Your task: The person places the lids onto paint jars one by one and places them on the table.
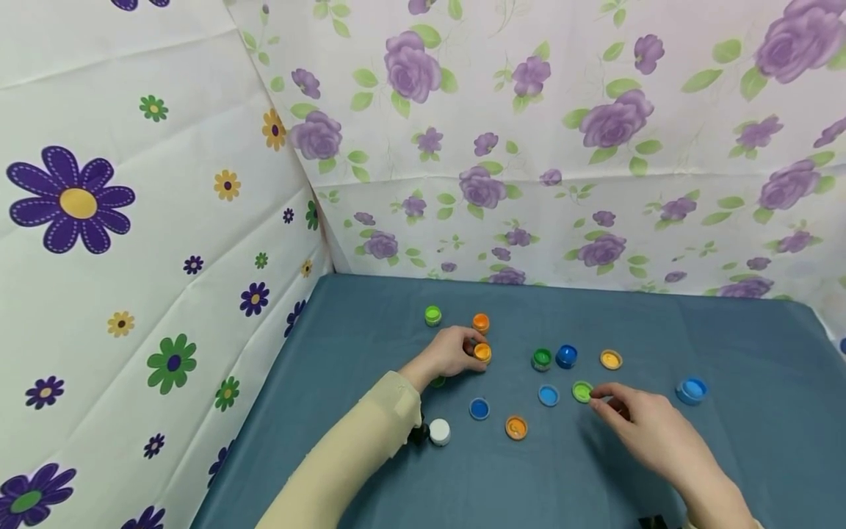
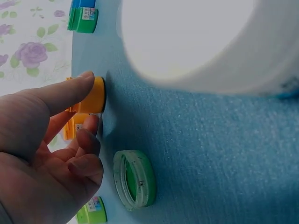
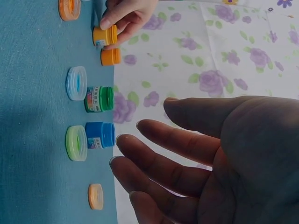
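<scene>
My left hand pinches a small yellow paint pot between thumb and fingers. In the left wrist view this pot sits at or very near the cloth. Just behind it stands an orange paint pot. Beside the left fingers lies a green lid, mostly hidden by the hand in the head view. My right hand hovers over the cloth with loosely bent fingers and nothing in them. Its nearest thing is a light green lid; the right wrist view shows a gap between them.
Open green and blue pots stand mid-table. A light green pot is back left, a light blue pot right. Yellow, light blue, dark blue and orange lids lie around. A white round item is near the left sleeve.
</scene>
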`<action>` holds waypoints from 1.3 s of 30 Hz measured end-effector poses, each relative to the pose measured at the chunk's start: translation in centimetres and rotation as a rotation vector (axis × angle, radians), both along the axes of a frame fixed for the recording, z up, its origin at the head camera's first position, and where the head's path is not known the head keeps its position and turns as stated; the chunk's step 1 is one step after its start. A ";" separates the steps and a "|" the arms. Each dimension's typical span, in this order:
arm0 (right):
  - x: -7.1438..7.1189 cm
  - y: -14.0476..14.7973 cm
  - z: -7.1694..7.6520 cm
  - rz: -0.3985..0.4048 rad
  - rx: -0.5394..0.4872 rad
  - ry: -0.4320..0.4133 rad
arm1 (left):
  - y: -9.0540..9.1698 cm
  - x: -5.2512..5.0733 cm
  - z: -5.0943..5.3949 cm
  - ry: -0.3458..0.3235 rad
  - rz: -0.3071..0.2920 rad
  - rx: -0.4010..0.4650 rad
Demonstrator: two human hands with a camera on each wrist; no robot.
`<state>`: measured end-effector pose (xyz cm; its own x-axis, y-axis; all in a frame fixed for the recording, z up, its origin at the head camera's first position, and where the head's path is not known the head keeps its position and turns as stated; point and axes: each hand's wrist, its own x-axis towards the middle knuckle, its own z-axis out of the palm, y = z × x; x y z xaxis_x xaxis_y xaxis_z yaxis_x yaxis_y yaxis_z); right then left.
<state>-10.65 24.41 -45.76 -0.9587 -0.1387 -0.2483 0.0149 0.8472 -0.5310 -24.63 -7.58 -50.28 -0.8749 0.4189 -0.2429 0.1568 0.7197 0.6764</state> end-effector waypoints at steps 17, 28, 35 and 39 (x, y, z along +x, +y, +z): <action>0.6 0.5 -0.5 -0.021 -0.003 -0.007 | -0.9 -0.1 -0.1 -0.055 -0.004 0.031; -0.7 2.1 -0.8 -0.016 0.012 -0.013 | -2.6 0.3 1.3 -0.024 0.086 0.190; -2.8 3.6 -1.0 -0.043 0.035 0.005 | -4.3 2.9 2.2 -0.054 0.193 0.399; -3.8 4.0 -1.4 -0.065 0.062 0.059 | -4.9 4.6 2.2 -0.046 0.230 0.499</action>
